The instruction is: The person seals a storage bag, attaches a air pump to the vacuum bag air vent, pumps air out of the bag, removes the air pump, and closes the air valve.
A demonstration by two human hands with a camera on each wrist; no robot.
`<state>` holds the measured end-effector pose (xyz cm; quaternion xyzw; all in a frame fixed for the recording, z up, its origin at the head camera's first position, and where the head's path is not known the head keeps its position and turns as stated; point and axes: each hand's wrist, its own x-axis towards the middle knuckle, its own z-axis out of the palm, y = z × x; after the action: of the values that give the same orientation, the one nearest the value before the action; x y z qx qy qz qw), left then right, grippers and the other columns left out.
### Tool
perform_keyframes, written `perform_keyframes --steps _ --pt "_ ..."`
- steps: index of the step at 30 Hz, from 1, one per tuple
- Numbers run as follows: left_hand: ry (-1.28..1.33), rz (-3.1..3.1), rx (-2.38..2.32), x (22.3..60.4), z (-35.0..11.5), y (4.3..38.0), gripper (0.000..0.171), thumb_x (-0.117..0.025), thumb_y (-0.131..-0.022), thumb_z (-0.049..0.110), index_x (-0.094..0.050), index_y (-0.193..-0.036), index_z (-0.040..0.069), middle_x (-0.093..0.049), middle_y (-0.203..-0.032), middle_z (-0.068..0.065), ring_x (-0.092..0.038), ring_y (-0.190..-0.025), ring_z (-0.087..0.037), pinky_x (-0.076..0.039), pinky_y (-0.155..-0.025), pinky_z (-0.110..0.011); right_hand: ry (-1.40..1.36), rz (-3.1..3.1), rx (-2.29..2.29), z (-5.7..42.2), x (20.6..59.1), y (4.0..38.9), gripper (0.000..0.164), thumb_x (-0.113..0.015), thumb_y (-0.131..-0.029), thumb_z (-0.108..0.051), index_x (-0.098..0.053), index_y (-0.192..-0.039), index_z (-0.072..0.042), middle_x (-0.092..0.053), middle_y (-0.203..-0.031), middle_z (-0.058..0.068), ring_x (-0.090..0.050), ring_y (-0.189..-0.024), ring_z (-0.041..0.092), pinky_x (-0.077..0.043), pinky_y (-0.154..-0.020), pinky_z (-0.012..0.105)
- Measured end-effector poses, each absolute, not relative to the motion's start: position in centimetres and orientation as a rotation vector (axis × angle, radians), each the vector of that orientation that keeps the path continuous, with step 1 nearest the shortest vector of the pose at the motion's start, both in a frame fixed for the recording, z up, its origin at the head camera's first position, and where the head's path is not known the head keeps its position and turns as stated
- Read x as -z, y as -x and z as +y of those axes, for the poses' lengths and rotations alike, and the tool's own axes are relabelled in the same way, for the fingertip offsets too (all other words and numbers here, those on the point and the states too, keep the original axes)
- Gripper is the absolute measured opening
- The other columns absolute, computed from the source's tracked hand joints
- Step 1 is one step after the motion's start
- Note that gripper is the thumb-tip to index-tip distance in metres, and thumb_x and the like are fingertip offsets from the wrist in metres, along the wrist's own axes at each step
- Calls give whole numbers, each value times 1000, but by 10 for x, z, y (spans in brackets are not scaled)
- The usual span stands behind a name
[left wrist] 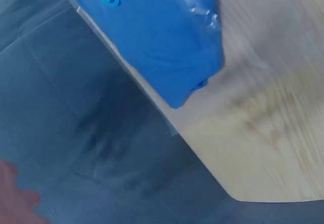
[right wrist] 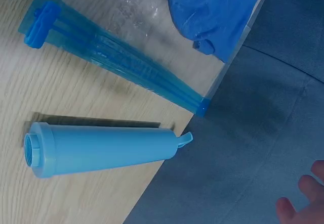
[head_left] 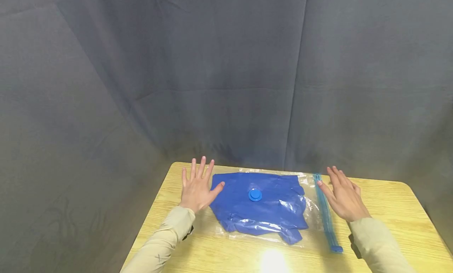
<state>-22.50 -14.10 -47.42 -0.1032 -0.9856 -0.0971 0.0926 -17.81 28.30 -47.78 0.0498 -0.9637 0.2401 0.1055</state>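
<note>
A clear vacuum storage bag lies flat with a folded blue garment inside. Its round blue valve faces up near the middle. Along the bag's right end runs a blue zip strip, with a slider clip at its near end. My left hand is spread over the bag's left end, holding nothing. Over the table just right of the zip strip is my right hand, fingers extended, nothing in it. A light blue hand pump lies beside the strip, hidden behind my right hand and sleeve in the head view.
The wooden table has rounded far corners. Dark grey cloth hangs right behind its far edge and at both sides. Bright glare sits on the near part of the tabletop.
</note>
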Motion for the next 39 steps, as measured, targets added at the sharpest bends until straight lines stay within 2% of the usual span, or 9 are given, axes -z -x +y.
perform_keyframes --steps 5,8,12,16,23,26,30,34,39 --pt "416 -2852 411 483 -137 220 67 -38 -96 57 -33 -151 19 -20 -162 -2 -10 -151 -23 -21 -117 -53 -156 -2868 -723 279 482 175 71 -43 -100 -47 -25 -150 0 -26 -153 28 -22 -138 53 -20 -95 70" --pt "489 -2823 474 491 -132 215 58 -40 -99 49 -41 -146 14 -24 -161 -2 -18 -150 -21 -32 -114 -49 -161 -2845 -712 276 490 173 69 -48 -98 -45 -30 -148 0 -33 -147 28 -28 -131 52 -26 -91 67" --pt "538 -2827 529 508 -124 207 52 -42 -100 43 -45 -143 13 -30 -159 -4 -24 -148 -23 -36 -111 -49 -160 -2770 -713 273 509 167 61 -54 -97 -37 -39 -141 3 -41 -135 28 -36 -120 48 -31 -85 63" --pt "547 -2870 592 536 -114 195 52 -42 -101 40 -44 -144 12 -33 -157 -7 -29 -146 -27 -37 -110 -52 -151 -2749 -733 268 534 157 57 -58 -94 -30 -42 -137 4 -44 -131 29 -40 -116 48 -34 -85 62" --pt "559 -2936 579 577 -104 181 54 -45 -99 39 -43 -144 9 -38 -153 -13 -35 -142 -34 -35 -112 -48 -95 -2881 -809 254 570 137 58 -56 -96 -31 -40 -140 4 -40 -140 29 -39 -124 50 -37 -86 64" --pt "570 -2963 539 587 -99 179 56 -47 -98 39 -41 -146 10 -38 -153 -14 -35 -142 -36 -35 -112 -51 -70 -2914 -789 252 584 130 58 -56 -95 -31 -40 -140 4 -40 -141 28 -39 -126 50 -38 -87 67" --pt "589 -3011 483 597 -95 179 58 -46 -98 42 -36 -149 18 -34 -156 -12 -32 -143 -38 -30 -112 -56 -72 -2942 -760 250 599 124 59 -57 -95 -30 -40 -141 3 -39 -143 30 -39 -128 52 -37 -89 71" --pt "607 -3058 422 607 -94 178 59 -42 -97 49 -30 -152 30 -25 -160 -5 -24 -147 -37 -23 -114 -60 -114 -2998 -715 245 610 120 62 -56 -95 -34 -39 -142 2 -34 -147 33 -33 -132 56 -33 -94 74" --pt "626 -3075 366 618 -92 176 57 -36 -98 55 -28 -151 37 -20 -162 -1 -18 -148 -36 -19 -115 -63 -150 -3035 -681 241 622 115 63 -53 -97 -39 -40 -142 3 -30 -147 37 -28 -133 60 -29 -100 72"
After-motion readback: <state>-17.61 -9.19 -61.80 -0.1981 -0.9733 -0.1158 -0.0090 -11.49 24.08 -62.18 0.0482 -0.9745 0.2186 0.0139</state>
